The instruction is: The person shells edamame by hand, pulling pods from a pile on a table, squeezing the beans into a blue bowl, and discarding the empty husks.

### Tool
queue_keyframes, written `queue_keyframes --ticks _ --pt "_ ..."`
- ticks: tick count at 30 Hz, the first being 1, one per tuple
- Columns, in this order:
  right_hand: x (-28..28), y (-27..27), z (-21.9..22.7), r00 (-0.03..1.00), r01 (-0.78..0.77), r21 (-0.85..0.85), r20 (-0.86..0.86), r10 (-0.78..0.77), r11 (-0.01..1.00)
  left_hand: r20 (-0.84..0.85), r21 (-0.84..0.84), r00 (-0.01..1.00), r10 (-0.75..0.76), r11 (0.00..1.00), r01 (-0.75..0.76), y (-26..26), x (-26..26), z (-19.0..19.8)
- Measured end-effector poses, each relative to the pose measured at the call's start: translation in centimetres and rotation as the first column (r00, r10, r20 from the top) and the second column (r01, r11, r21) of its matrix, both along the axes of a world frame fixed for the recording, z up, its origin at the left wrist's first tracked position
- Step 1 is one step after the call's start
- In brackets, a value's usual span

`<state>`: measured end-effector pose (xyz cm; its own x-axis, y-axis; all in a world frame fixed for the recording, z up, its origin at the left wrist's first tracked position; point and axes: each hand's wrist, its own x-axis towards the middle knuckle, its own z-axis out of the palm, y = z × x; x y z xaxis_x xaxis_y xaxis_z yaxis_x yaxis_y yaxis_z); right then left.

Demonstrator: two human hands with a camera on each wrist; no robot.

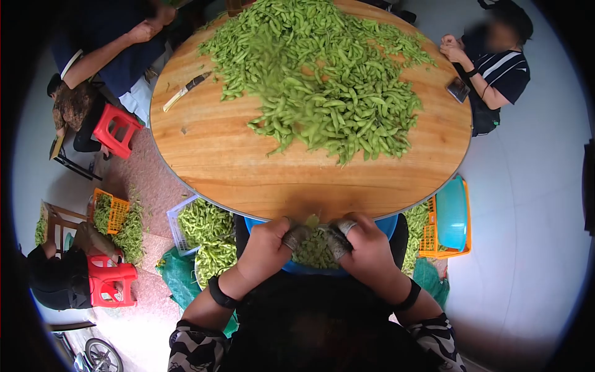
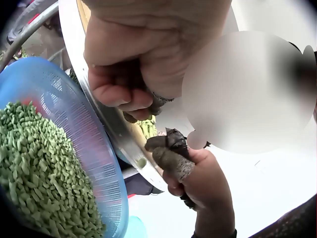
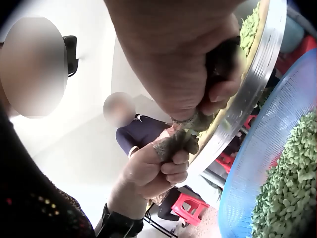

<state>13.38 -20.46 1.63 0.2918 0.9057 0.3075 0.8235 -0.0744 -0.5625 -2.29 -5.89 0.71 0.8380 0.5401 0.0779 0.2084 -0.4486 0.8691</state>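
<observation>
Hands (image 1: pixel 265 247) (image 1: pixel 368 247) close together, left pinching green pod (image 1: pixel 312 220), shelled beans (image 2: pixel 44 173) in blue basket (image 2: pixel 101 168)

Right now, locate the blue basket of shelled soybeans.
In the head view, the blue basket sits lower centre, beneath both hands, at the wooden table's near edge.

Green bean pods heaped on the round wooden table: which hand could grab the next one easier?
Probably the right hand: the heaped green pods come closest roughly ahead of it, while the left hand faces slightly more bare wooden table.

Round wooden table (image 1: pixel 217 167) — green pods (image 1: pixel 353 93) in a heap, a knife (image 1: pixel 186 92) alongside.
</observation>
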Motion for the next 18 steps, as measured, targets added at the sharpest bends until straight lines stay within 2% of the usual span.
queue_keyframes --ticks 2,4,6,7,8,9,11,12,13,14,18 --pt "-0.2 0.7 0.2 0.98 0.096 0.103 -0.185 -0.076 0.99 0.042 0.043 0.999 -0.018 0.999 0.016 -0.5 0.6 0.7" --pt "-0.2 1.2 -0.8 0.97 0.071 0.129 -0.242 -0.038 0.989 0.087 0.124 0.99 -0.112 0.987 0.101 -0.8 1.1 1.2" --pt "-0.2 1.3 -0.8 0.955 0.042 0.156 -0.298 0.006 0.987 0.112 0.161 0.985 -0.134 0.98 0.115 -0.8 1.4 0.8" --pt "-0.1 1.0 0.0 0.799 0.031 0.006 -0.602 -0.022 0.999 0.189 0.157 0.969 -0.161 0.979 0.132 -0.7 1.6 0.9" --pt "-0.1 0.8 0.3 0.55 -0.028 -0.135 -0.83 -0.097 0.99 0.262 0.153 0.947 -0.188 0.977 0.151 -0.8 1.7 1.0" --pt "-0.1 0.9 0.3 0.549 -0.027 -0.136 -0.83 -0.099 0.99 0.262 0.152 0.946 -0.189 0.976 0.153 -0.9 1.9 0.7" --pt "0.0 1.2 0.2 0.113 -0.108 0.035 -0.992 0.047 0.993 0.405 0.044 0.894 -0.191 0.981 0.19 -1.2 2.3 0.0" --pt "-0.1 1.3 0.1 0.113 -0.102 0.035 -0.993 0.046 0.994 0.405 0.044 0.893 -0.197 0.98 0.196 -1.4 2.3 0.3" --pt "-0.1 1.5 0.1 -0.019 -0.068 0.066 -0.998 0.065 0.996 0.422 -0.179 0.894 -0.151 0.953 0.246 -1.5 2.4 0.8" --pt "-0.1 1.6 0.1 -0.149 -0.031 0.092 -0.985 0.086 0.995 0.428 -0.392 0.898 -0.102 0.874 0.286 -1.6 2.4 1.0" --pt "0.1 2.1 -0.2 -0.149 -0.007 0.076 -0.986 0.074 0.997 0.347 -0.514 0.936 -0.063 0.822 0.246 -1.3 1.7 -0.5"
